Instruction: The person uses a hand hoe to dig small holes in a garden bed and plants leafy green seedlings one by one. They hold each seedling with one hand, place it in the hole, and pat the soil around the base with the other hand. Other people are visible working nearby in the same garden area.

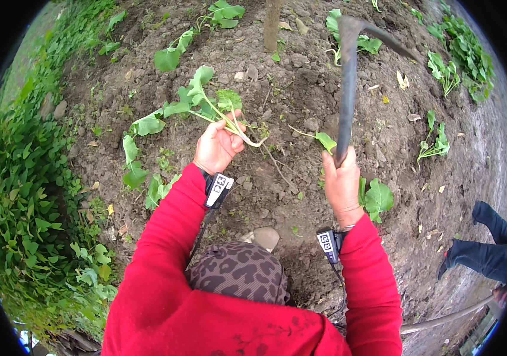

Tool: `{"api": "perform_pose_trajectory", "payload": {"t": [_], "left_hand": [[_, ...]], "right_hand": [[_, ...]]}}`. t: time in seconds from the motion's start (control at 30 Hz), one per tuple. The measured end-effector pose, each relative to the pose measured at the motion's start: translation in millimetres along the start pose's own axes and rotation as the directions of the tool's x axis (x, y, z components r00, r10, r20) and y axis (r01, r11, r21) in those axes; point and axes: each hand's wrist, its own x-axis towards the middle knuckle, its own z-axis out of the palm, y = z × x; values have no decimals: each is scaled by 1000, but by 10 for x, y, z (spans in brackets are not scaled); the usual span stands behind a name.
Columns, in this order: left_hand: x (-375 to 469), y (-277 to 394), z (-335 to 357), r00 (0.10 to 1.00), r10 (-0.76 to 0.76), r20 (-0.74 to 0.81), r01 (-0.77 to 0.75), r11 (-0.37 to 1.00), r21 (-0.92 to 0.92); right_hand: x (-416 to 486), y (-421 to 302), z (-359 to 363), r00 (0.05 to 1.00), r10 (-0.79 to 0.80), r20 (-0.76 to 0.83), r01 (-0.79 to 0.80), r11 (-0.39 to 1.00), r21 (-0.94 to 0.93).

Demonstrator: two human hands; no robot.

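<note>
A leafy green seedling with pale stems and a bent whitish root end is pinched in the fingers of my left hand, above the soil. My right hand grips the shaft of a hand hoe. The hoe's curved metal blade is raised and points to the right. Close to my right fist is a small light-green leaf on a thin stalk. Under my right wrist lies another seedling, partly covered by the hand.
Cloddy brown soil holds several scattered seedlings. A thin trunk or post stands ahead. Dense green plants border the left. To the right, a bunch of seedlings lies near a path, and another person's legs are visible.
</note>
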Motion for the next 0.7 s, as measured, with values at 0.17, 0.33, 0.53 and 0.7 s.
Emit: {"api": "perform_pose_trajectory", "payload": {"t": [0.17,0.33,0.53,0.7], "left_hand": [[-102,93,119,999,33,-10,-32,991,133],[-141,99,248,999,4,35,-11,980,196],[-86,-71,490,989,-98,112,66,963,261],[-96,-165,594,982,-94,162,39,948,315]], "right_hand": [[-379,598,332,701,555,448,-5,632,-775],[-301,444,192,782,362,507,84,745,-662],[55,-300,-14,949,-121,291,77,984,159],[81,-401,164,938,-121,325,91,990,104]]}}
